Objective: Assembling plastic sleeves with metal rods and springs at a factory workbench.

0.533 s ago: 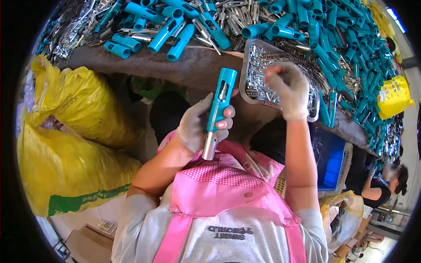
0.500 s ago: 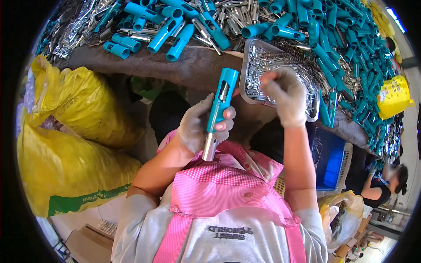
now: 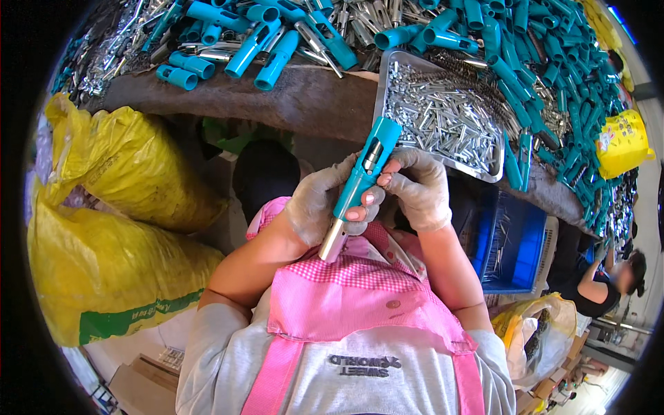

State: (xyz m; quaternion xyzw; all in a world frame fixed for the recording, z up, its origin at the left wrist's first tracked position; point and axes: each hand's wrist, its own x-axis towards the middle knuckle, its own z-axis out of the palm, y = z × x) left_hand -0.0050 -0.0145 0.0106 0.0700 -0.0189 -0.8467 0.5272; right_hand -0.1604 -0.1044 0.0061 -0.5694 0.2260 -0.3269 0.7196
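Observation:
My left hand point(image 3: 317, 200), in a pale fingerless-tipped glove, is closed round a teal tubular part point(image 3: 354, 188). The part is tilted, with its slotted end up and a bare metal sleeve point(image 3: 332, 243) at its lower end. Inside the slot a metal piece point(image 3: 374, 153) shows. My right hand point(image 3: 423, 188), gloved likewise, pinches with thumb and forefinger at the right side of the slot. Whatever sits between those fingertips is too small to make out. Just beyond the hands lies a metal tray point(image 3: 472, 171) of small silvery pins point(image 3: 443, 111).
Teal tubes point(image 3: 280, 59) and metal parts cover the far bench. Dark springs point(image 3: 477, 86) lie along the tray's far side. Yellow sacks point(image 3: 131, 256) stand left; a blue crate point(image 3: 526, 242) and a yellow bucket point(image 3: 622, 145) are at right. Another person point(image 3: 602, 287) sits far right.
My right hand has come from above the tray of pins down to the slot of the teal part. The part has tipped slightly further to the right in my left hand.

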